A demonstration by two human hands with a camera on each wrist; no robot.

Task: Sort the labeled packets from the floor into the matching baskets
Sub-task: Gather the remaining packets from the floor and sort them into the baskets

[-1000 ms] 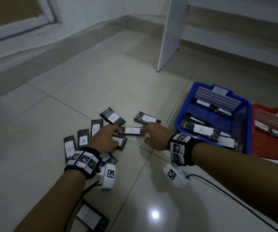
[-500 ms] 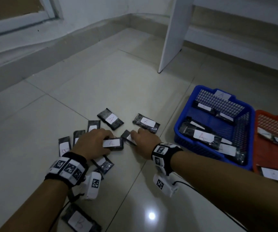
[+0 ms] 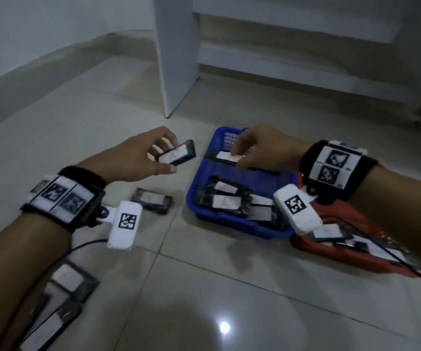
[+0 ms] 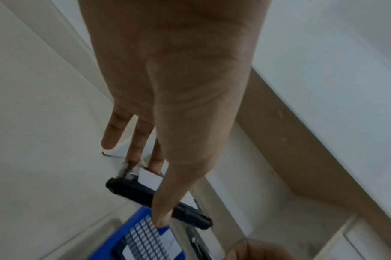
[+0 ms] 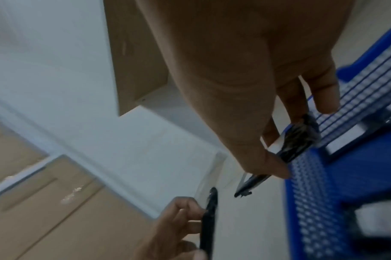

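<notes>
From the head view, the left hand [image 3: 138, 158] pinches a labeled packet [image 3: 177, 156] beside the blue basket [image 3: 232, 225], the right hand [image 3: 262, 150] pinches another packet [image 3: 226, 157] above it, the red basket [image 3: 356, 259] already holds some, and loose packets [image 3: 152, 200] remain on the floor [image 3: 204, 300]. The left wrist view shows thumb and fingers [image 4: 155, 156] clamping that packet over the blue rim. The right wrist view confirms the right grip closed on its packet, so sorting looks midway.

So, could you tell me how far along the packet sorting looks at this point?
Partly done. The blue basket and red basket already hold several packets. In hand: the left hand and right hand each pinch a packet at the blue basket. Left: one floor packet nearby, more by the left forearm.
</notes>
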